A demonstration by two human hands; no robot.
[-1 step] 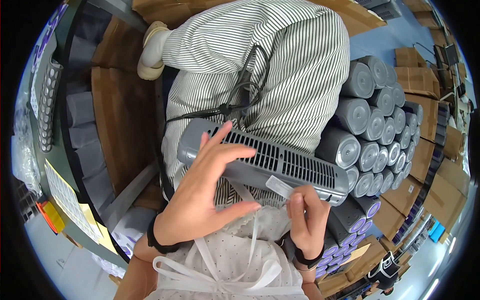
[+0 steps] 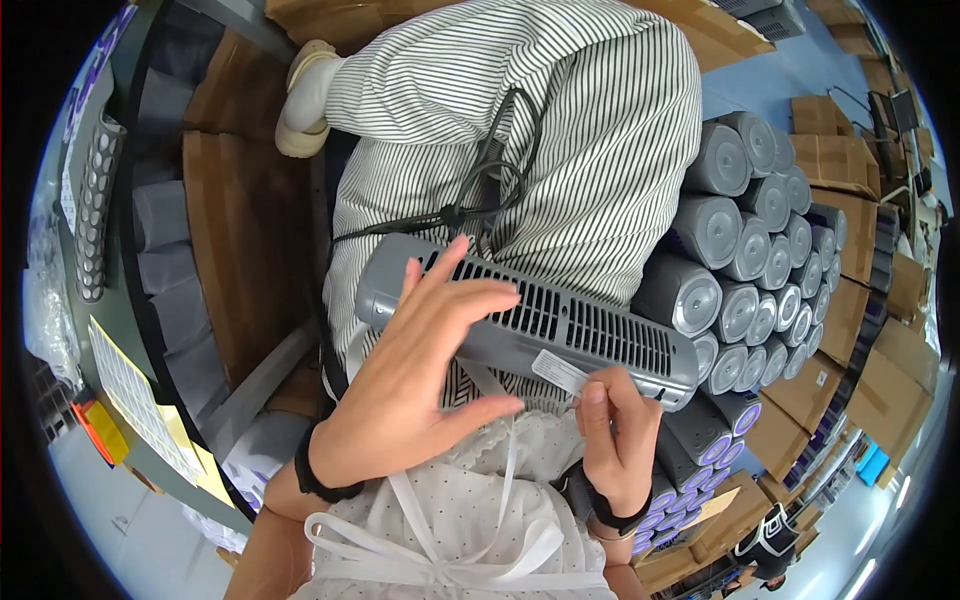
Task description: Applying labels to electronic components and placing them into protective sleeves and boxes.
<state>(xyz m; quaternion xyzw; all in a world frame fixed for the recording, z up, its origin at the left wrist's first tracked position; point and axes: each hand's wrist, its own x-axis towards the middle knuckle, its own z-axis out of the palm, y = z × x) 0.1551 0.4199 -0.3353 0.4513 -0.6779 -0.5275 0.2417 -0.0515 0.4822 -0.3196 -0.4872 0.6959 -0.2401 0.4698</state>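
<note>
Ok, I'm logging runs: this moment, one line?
left hand: over long grey slotted plastic housing; right hand: pinching white rectangular label; black cord: on striped trousers

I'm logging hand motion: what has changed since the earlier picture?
Very little: the left hand has shifted slightly up and right in the view. Nothing was visibly taken hold of or let go. The right hand still pinches the white label, and the gray slotted housing stays over the striped trousers.

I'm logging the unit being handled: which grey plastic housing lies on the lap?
The slotted grey housing across the striped trousers, under the left hand. It shows its grille; the stacked housings at right rest apart from it, rounded ends showing.
</note>
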